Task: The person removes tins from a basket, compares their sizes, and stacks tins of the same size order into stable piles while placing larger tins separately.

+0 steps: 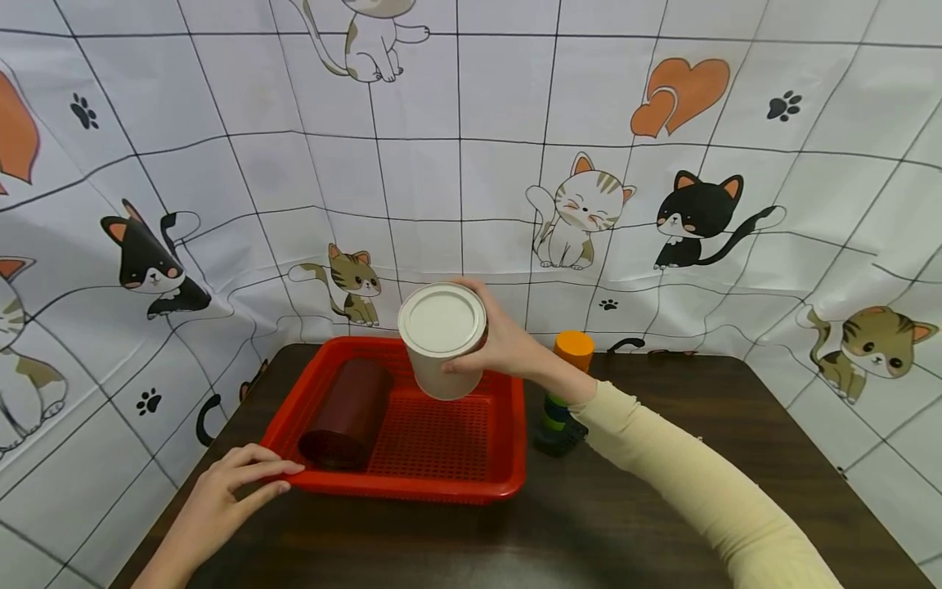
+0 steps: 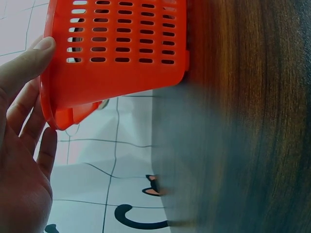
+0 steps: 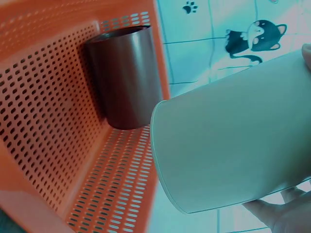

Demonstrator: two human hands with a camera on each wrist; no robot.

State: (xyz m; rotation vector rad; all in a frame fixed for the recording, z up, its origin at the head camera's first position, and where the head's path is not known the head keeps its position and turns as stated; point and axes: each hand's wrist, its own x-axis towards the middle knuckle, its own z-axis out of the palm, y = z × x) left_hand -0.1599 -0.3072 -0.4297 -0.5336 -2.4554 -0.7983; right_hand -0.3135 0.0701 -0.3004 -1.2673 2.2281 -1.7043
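Note:
My right hand grips a white canister with a pale lid, holding it tilted above the back right part of a red plastic basket. The right wrist view shows the smooth side of the canister, fingers around its far end. At the basket's front left corner, my left hand holds the rim, its thumb on one side and fingers behind. A dark brown cylinder lies along the left side inside the basket; its end looks hollow in the right wrist view.
Behind my right forearm stands an item with an orange top and a green and dark lower part, partly hidden. The dark wooden table meets a white, cat-printed sheet at the back and sides.

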